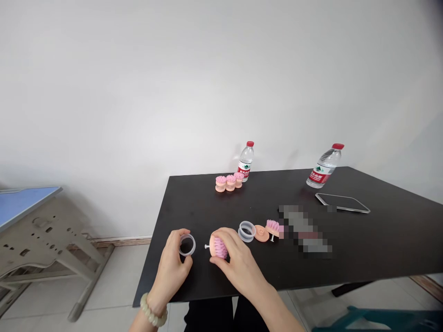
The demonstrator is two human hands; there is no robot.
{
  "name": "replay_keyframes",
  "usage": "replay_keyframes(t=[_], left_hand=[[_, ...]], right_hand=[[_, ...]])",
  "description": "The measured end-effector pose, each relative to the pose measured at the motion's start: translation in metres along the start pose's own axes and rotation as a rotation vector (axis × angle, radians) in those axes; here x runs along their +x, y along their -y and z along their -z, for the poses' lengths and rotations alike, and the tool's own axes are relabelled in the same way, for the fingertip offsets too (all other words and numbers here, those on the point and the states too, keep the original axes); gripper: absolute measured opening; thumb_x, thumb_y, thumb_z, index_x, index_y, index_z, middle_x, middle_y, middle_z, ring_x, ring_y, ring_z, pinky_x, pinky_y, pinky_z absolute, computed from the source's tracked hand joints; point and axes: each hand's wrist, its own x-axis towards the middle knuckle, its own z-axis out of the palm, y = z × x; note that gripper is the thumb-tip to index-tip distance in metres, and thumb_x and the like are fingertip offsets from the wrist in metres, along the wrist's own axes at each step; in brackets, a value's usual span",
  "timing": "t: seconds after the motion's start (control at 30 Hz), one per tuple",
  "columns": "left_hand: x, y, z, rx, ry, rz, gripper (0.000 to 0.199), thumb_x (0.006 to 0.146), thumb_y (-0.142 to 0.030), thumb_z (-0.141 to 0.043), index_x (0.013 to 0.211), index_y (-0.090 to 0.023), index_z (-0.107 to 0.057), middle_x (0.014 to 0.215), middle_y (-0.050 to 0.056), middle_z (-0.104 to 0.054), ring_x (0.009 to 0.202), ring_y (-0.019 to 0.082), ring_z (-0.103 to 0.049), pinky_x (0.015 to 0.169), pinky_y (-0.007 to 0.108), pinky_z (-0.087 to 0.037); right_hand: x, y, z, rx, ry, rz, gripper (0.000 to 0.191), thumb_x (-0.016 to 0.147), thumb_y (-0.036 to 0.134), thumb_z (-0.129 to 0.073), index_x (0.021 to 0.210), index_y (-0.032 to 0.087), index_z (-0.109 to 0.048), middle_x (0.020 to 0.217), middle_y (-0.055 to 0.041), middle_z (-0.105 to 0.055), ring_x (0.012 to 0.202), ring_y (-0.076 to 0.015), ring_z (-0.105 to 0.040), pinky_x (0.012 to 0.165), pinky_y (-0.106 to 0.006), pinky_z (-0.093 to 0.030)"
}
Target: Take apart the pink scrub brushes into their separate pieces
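Left hand [173, 260]: half-curled, thumb and fingers spanning the clear ring [194, 246], gripped by its edge with its round opening showing.
Right hand [237, 258]: bent closely round a pink brush head [220, 249], thumb on the near side, fingers over the far side; its white stem [207, 246] points left toward the ring.
Held pieces: apart, both over the near left part of the black table [197, 203].
Loose parts: just right of the right hand, a second clear ring [246, 239], then a peach disc [262, 234], then another pink brush head [272, 226], tilted, its stem down.
Far row: three pink-and-peach brushes [230, 183] side by side, bristles up, near a water bottle [245, 165].
Far right: another bottle [323, 168], with a flat grey-edged device [342, 202] nearer.
Blurred patch: pixelated, contents unreadable, right of the loose parts.
Left wrist: a pale bead bracelet [152, 313].
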Motion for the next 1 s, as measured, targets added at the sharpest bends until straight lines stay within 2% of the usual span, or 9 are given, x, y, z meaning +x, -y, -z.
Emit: replay_keyframes(t=[0.1,0.23,0.4,0.57,0.73,0.9,1.0], left_hand=[[0.002,0.005,-0.001,0.014,-0.015,-0.021,0.051,0.073,-0.004,-0.045,0.119,-0.026,-0.049,0.118,0.005,-0.056,0.114,0.024,-0.056,0.099,0.046,-0.047],[0.005,0.005,-0.002,0.014,-0.002,-0.051,0.056,0.074,0.0,-0.043,0.121,-0.027,-0.051,0.125,0.005,-0.053,0.119,0.023,-0.054,0.102,0.044,-0.047],[0.007,0.006,-0.003,0.046,0.008,-0.025,0.064,0.077,0.002,-0.044,0.133,-0.03,-0.048,0.126,0.005,-0.053,0.119,0.022,-0.054,0.102,0.043,-0.048],[0.009,0.009,-0.005,0.072,0.026,-0.013,0.06,0.079,0.001,-0.043,0.131,-0.029,-0.049,0.126,0.004,-0.054,0.117,0.022,-0.056,0.1,0.042,-0.05],[0.009,0.013,-0.006,0.126,-0.003,0.011,0.052,0.085,-0.004,-0.043,0.131,-0.028,-0.049,0.126,0.005,-0.056,0.117,0.024,-0.056,0.098,0.045,-0.05],[0.008,0.018,-0.007,0.156,-0.042,0.013,0.047,0.088,-0.01,-0.047,0.131,-0.028,-0.049,0.125,0.006,-0.057,0.119,0.026,-0.055,0.099,0.047,-0.05],[0.008,0.018,-0.007,0.134,-0.04,0.016,0.045,0.089,-0.011,-0.046,0.131,-0.028,-0.049,0.127,0.007,-0.056,0.12,0.026,-0.055,0.099,0.047,-0.05]], right_hand=[[0.017,-0.001,-0.007,-0.075,0.091,0.064,0.06,0.075,-0.004,-0.067,0.126,0.025,-0.052,0.126,-0.0068,-0.059,0.118,-0.0252,-0.058,0.099,-0.044,-0.054],[0.034,-0.007,-0.015,-0.149,0.184,0.075,0.067,0.073,-0.003,-0.071,0.132,0.02,-0.049,0.127,-0.0095,-0.059,0.118,-0.0275,-0.056,0.1,-0.046,-0.053],[0.052,-0.013,-0.017,-0.159,0.27,0.101,0.074,0.074,0.002,-0.075,0.139,0.022,-0.047,0.12,-0.0075,-0.064,0.112,-0.0269,-0.059,0.097,-0.046,-0.054],[0.062,-0.015,-0.02,-0.165,0.308,0.129,0.075,0.074,0.003,-0.075,0.141,0.024,-0.046,0.127,-0.0076,-0.061,0.117,-0.0265,-0.057,0.099,-0.046,-0.052],[0.058,-0.02,-0.026,-0.172,0.31,0.137,0.08,0.07,-0.001,-0.077,0.141,0.024,-0.047,0.135,-0.0082,-0.057,0.121,-0.0285,-0.055,0.102,-0.048,-0.052],[0.055,-0.026,-0.027,-0.161,0.297,0.129,0.077,0.072,-0.002,-0.075,0.14,0.023,-0.049,0.128,-0.0088,-0.061,0.121,-0.0284,-0.057,0.102,-0.048,-0.053],[0.054,-0.026,-0.028,-0.147,0.273,0.11,0.079,0.072,-0.003,-0.073,0.143,0.022,-0.047,0.141,-0.0118,-0.053,0.13,-0.0277,-0.054,0.108,-0.046,-0.05]])
